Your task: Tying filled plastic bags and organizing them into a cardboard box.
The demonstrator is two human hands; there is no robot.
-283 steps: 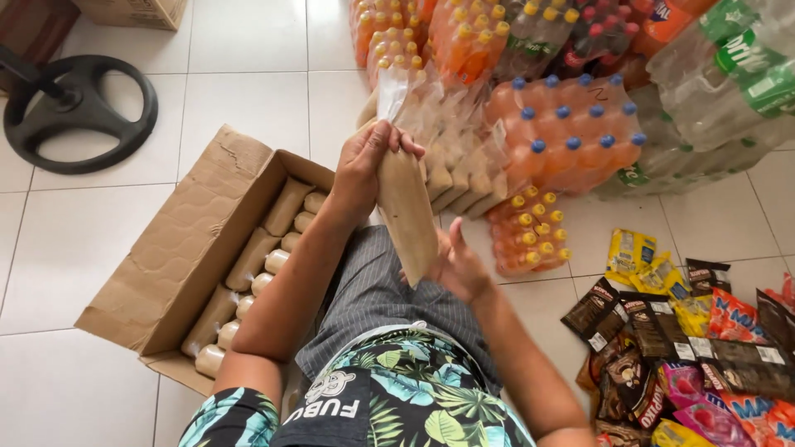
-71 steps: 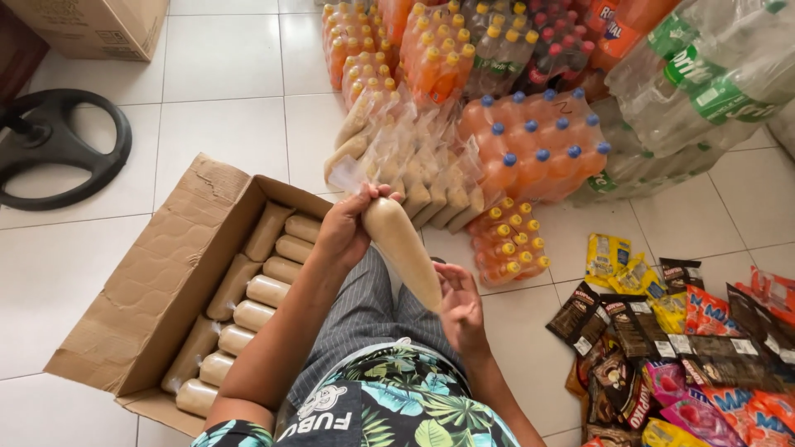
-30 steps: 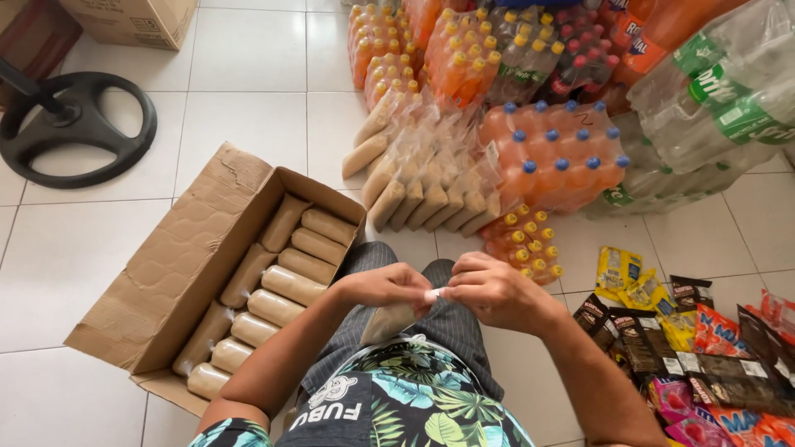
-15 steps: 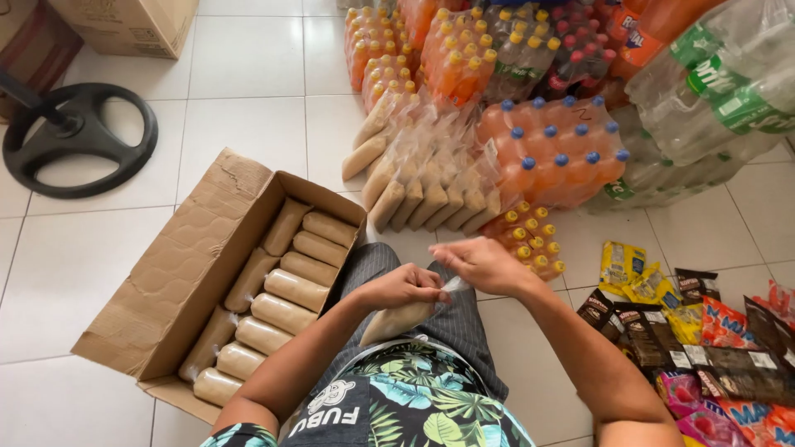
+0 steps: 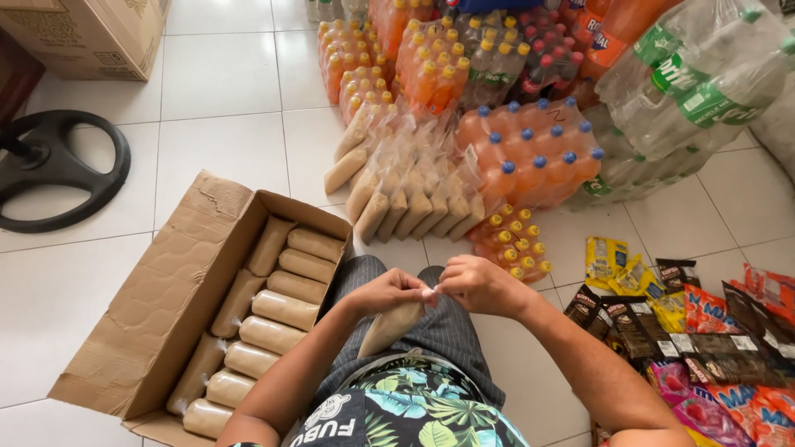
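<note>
— Bag of tan powder [image 5: 389,328], where is it right now?

— Lying across the person's lap, on the grey striped shorts [image 5: 451,339], with its clear plastic neck raised between the two hands.

— What are the hands doing with it?

— The left hand [image 5: 387,291] has its fingers [image 5: 414,291] pinched on the neck of the bag from the left side. The right hand [image 5: 480,285] meets it from the right, fingertips closed on the same twist of plastic. Both are grasping the bag; the two hands touch at the fingertips.

— And what's beside the person?

— On the left, an open cardboard box [image 5: 157,306] sits on the white tiled floor [image 5: 224,91], just beside the left knee. Packed bags [image 5: 286,308] of the same tan powder lie in it in two rows, knotted ends pointing left.

— Ahead of the knees?

— A heap of more tan bags [image 5: 406,186] leans against shrink-wrapped packs of orange drink bottles [image 5: 534,157], some with blue caps, some with yellow. A smaller pack of yellow-capped bottles [image 5: 513,244] lies just in front of the right hand. Large clear bottles with green labels [image 5: 696,91] are stacked at upper right.

— Anything on the right side?

— Strips of snack sachets [image 5: 704,331], brown, yellow, red and pink, spread over the floor. Far left there is a black round base [image 5: 58,170], and a closed carton [image 5: 91,33] at the top left corner.
</note>
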